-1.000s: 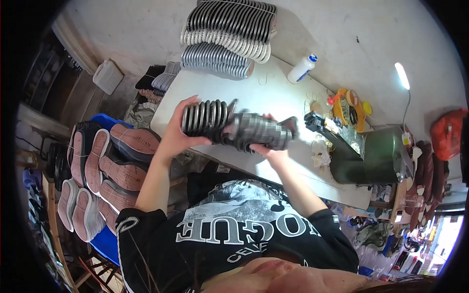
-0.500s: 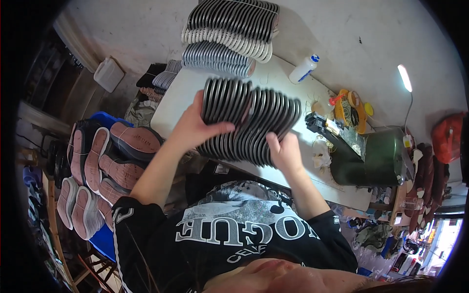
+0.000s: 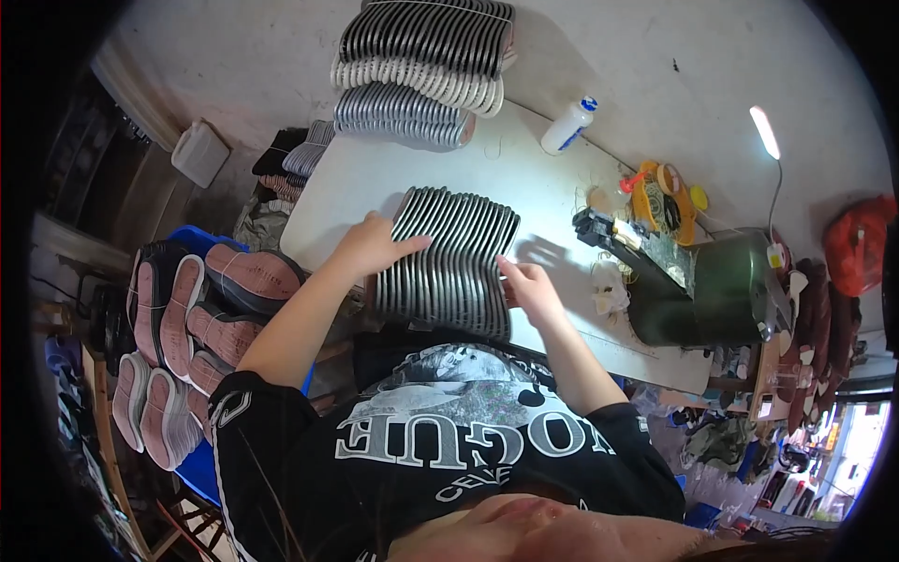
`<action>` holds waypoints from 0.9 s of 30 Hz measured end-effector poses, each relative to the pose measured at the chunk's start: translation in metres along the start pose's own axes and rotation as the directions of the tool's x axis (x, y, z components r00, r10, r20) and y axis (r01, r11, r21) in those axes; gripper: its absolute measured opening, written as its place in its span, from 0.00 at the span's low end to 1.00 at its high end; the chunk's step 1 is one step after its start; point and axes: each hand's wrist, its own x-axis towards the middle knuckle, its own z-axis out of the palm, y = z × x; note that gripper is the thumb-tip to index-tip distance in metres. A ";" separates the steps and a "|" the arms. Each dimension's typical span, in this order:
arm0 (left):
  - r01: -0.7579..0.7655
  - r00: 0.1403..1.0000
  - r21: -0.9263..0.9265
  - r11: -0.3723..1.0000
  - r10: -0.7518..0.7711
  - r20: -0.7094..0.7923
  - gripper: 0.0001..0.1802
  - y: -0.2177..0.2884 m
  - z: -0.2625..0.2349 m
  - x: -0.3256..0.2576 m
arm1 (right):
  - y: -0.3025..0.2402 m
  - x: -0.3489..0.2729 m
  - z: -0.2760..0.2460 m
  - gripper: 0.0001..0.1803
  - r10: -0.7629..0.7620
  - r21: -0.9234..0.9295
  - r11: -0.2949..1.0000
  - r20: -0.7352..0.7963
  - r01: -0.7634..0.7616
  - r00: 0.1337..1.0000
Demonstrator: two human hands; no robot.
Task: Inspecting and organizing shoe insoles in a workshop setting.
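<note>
A tightly packed row of dark, glossy-edged shoe soles (image 3: pixel 449 258) stands on edge at the near side of the white table (image 3: pixel 318 201). My left hand (image 3: pixel 373 247) presses the row's left end, thumb laid across the edges and the other fingers mostly hidden behind it. At the right end, my right hand (image 3: pixel 531 292) grips the outermost sole, its thumb and fingers bent against it. Between them the two hands hold the row squeezed together.
Bundled black and cream soles (image 3: pixel 421 47) and grey soles (image 3: pixel 403 117) stand at the back. A white bottle (image 3: pixel 568 126), yellow basket (image 3: pixel 655 201), black device (image 3: pixel 627 244) and dark green drum (image 3: pixel 698 295) are to the right. Pink-topped soles (image 3: pixel 183 304) fill a blue crate (image 3: pixel 198 466) at left.
Both hands have brought the row of soles down and toward me onto the table. The row, split by a gap before, now looks even and closely packed.
</note>
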 end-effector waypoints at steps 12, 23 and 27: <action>-0.123 0.991 0.205 0.971 0.131 -0.028 0.44 0.041 0.005 0.050 | -0.019 -0.043 0.024 0.15 0.073 0.576 0.669 0.577 -0.470 0.813; -0.280 0.956 0.331 0.901 0.294 0.009 0.40 0.064 0.027 0.025 | -0.099 -0.008 0.001 0.10 -0.324 -0.341 0.839 0.311 0.423 0.893; -0.345 0.924 0.362 0.866 0.381 -0.030 0.43 0.086 0.037 0.029 | -0.084 0.167 0.023 0.11 -0.727 -0.521 0.647 -0.200 0.557 0.657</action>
